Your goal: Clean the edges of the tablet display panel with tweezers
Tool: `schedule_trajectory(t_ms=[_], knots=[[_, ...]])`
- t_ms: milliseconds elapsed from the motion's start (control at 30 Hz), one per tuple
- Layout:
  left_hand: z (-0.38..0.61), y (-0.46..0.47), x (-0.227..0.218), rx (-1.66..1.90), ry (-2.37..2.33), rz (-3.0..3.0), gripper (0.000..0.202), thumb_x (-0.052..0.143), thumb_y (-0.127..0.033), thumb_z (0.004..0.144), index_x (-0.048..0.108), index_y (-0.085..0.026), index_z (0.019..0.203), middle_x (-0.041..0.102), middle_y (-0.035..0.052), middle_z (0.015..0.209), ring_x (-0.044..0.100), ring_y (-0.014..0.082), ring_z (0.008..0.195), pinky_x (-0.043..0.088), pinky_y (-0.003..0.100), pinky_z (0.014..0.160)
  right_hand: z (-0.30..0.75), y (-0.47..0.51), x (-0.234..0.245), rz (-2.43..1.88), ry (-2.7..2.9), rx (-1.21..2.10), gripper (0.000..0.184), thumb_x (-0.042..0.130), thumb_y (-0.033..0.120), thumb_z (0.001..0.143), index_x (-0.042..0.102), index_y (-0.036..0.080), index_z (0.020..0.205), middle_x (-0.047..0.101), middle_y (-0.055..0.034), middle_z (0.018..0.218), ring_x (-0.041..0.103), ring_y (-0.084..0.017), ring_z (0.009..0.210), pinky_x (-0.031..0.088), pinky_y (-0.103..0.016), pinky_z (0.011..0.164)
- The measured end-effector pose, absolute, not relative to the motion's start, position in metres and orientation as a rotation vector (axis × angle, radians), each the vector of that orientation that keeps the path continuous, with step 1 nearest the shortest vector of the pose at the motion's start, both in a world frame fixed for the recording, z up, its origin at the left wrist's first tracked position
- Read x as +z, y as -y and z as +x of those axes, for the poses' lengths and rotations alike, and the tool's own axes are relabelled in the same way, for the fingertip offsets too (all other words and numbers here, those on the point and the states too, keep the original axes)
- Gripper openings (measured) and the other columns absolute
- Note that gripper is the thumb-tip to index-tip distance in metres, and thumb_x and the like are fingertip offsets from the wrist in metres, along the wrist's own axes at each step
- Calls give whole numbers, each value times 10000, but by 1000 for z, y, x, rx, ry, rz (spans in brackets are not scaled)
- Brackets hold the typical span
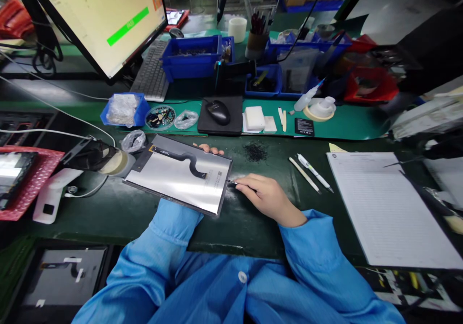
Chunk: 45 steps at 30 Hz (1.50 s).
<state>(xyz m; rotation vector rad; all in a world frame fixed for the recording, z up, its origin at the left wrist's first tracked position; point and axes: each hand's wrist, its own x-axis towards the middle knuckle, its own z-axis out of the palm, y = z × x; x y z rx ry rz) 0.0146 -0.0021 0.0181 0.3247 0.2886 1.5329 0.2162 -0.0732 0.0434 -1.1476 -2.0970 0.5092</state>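
A tablet display panel, silver-backed with a black flex cable across it, lies tilted over the bench. My left hand supports it from below; just the fingertips show past its far edge, and the palm is hidden. At the panel's right edge, my right hand pinches a thin metal tool whose tip touches or nearly touches that edge. Whether the tool is tweezers or a pick I cannot tell. A pile of small black scraps sits on the bench beyond my right hand.
To the right are a white pen, a pale stick and a lined paper pad. A mouse, blue bins and a monitor stand behind. A tape roll and bubble-wrapped parts are left.
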Motion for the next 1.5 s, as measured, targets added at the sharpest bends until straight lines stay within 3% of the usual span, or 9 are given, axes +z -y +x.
schedule_trajectory(t_ms=[233, 367, 467, 567, 667, 867, 1100, 1333, 1500], knots=[[16, 6, 25, 1535, -280, 352, 480, 247, -452, 1101, 685, -266, 1042, 633, 53, 983, 648, 217, 927, 542, 479, 1024, 214, 75, 41, -1220, 1992, 545, 173, 697, 313, 1017, 826, 222, 1088, 864, -38, 925, 813, -205, 742, 657, -289, 708], [12, 3, 15, 1518, -117, 388, 476, 276, -422, 1086, 723, -262, 1124, 679, 63, 1035, 675, 243, 981, 543, 483, 1041, 214, 74, 43, -1145, 2071, 474, 208, 639, 269, 1053, 835, 202, 1074, 867, -66, 986, 827, -227, 839, 665, -317, 774], [7, -2, 7, 1443, 19, 404, 603, 173, -439, 1055, 740, -270, 1171, 695, 98, 1078, 688, 258, 1044, 509, 501, 1094, 214, 74, 45, -1118, 2082, 488, 236, 605, 245, 1067, 836, 199, 1087, 868, -69, 1001, 827, -220, 850, 665, -311, 779], [6, -3, 8, 1398, 106, 439, 713, 73, -435, 1028, 738, -245, 1205, 696, 114, 1107, 687, 258, 1085, 479, 500, 1134, 213, 75, 41, -1168, 2012, 557, 191, 677, 277, 1029, 820, 211, 1136, 871, -50, 968, 821, -201, 769, 666, -286, 728], [9, 0, 14, 1474, -15, 435, 593, 178, -444, 1067, 737, -260, 1142, 692, 78, 1053, 687, 231, 1006, 519, 473, 1091, 213, 76, 38, -1176, 1981, 545, 160, 713, 299, 1010, 823, 224, 1099, 868, -36, 927, 814, -196, 718, 665, -281, 697], [15, 3, 20, 1536, -261, 360, 370, 361, -443, 1085, 691, -284, 1038, 643, 48, 985, 662, 217, 931, 562, 486, 1020, 214, 73, 43, -1106, 2068, 476, 229, 612, 242, 1064, 837, 228, 1103, 867, -63, 1019, 828, -220, 878, 675, -316, 810], [15, 4, 23, 1530, -222, 340, 415, 295, -434, 1100, 671, -265, 1052, 618, 51, 980, 653, 222, 936, 559, 478, 1004, 213, 76, 40, -1192, 1996, 573, 168, 709, 308, 1008, 824, 240, 1110, 871, -36, 954, 813, -197, 722, 662, -273, 694], [13, 5, 25, 1518, -271, 335, 409, 290, -433, 1089, 661, -269, 1034, 617, 50, 970, 648, 224, 932, 553, 491, 1009, 213, 74, 46, -1112, 2078, 487, 227, 617, 218, 1051, 842, 208, 1077, 868, -76, 987, 830, -230, 859, 672, -314, 793], [13, 6, 28, 1520, -274, 341, 417, 287, -440, 1094, 666, -277, 1036, 604, 47, 977, 644, 221, 931, 547, 488, 1010, 213, 76, 43, -1152, 1999, 559, 155, 695, 281, 1014, 831, 234, 1071, 871, -42, 947, 818, -199, 741, 666, -275, 709]])
